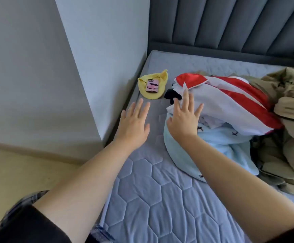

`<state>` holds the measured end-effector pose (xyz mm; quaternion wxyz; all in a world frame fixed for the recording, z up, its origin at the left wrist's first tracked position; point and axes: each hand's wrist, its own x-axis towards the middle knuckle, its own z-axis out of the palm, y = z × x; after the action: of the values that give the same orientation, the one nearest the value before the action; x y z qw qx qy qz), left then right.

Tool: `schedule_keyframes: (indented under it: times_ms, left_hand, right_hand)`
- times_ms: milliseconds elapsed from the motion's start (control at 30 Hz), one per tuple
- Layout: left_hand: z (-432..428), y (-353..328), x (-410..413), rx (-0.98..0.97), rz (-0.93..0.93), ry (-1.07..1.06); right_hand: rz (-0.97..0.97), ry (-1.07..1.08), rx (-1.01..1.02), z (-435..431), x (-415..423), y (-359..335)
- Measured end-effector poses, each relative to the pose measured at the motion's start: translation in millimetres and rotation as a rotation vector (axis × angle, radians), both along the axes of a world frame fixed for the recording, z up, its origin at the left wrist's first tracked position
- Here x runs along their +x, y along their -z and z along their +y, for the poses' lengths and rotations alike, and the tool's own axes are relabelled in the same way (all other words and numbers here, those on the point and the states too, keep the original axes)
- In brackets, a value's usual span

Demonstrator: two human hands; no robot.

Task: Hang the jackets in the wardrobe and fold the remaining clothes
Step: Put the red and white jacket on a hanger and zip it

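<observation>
Because the whole job sits in one soft heap on the mattress [142, 199], the bulk of it matters first: the khaki jacket [286, 123] sprawls along the right edge, crumpled and folded on itself, and it looks the heaviest and stiffest piece, best lifted by the collar or shoulders so it drops straight for a hanger. Its collar is hard to pick out in the folds. Beside it, towards the middle, lies the red and white garment [230, 100], shiny and probably slippery, so a pinch at a seam or hem should hold better than a flat palm. Under that, nearer the person, the pale blue printed garment [218, 146] is bunched up; it seems thin, light and limp, easy to pull free by an edge. A dark item [173, 95] peeks out at the pile's far-left corner.

The right hand [184, 118] hovers at or on the white cloth with fingers straight and spread, gripping nothing. The left hand [134, 123] is likewise flat and spread, over bare mattress.

Further off, the yellow cloth [151, 85] carries a pink phone [152, 85], which needs lifting away before that piece is folded.
</observation>
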<state>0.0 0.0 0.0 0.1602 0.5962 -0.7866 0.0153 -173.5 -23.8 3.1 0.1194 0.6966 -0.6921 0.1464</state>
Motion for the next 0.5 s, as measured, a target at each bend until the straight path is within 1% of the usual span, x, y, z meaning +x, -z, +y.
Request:
schedule_keyframes:
  times_ms: [67,100,233,333,400,467,500]
  left_hand:
    - [-3.5,-2.3,-9.7,0.034,0.04,0.018]
    - [-4.7,-2.9,-14.4,0.047,0.051,0.029]
    - [-7.2,-1.5,-25.1,0.113,0.116,0.066]
    - [-9.6,0.9,-22.7,0.186,0.194,0.052]
    - [-8.8,5.0,-18.6,0.238,0.288,0.05]
    - [-9.7,6.4,-13.9,0.312,0.476,0.037]
    - [-11.4,5.5,-12.4,0.342,0.621,0.019]
  right_hand:
    - [0.001,0.107,-0.036,-9.2,-19.9,-9.7]
    - [0.018,0.167,-0.015,-15.7,-32.8,-12.1]
    - [0.025,0.318,0.197,-31.1,-71.1,-12.7]
    - [-0.147,0.275,0.214,-36.4,-75.2,-8.5]
    - [-0.203,0.221,0.186,-37.1,-65.9,-11.9]
    - [-0.241,0.127,0.18,-30.2,-42.6,-20.7]
    - [-0.254,0.058,0.175,-25.2,-27.4,-27.2]
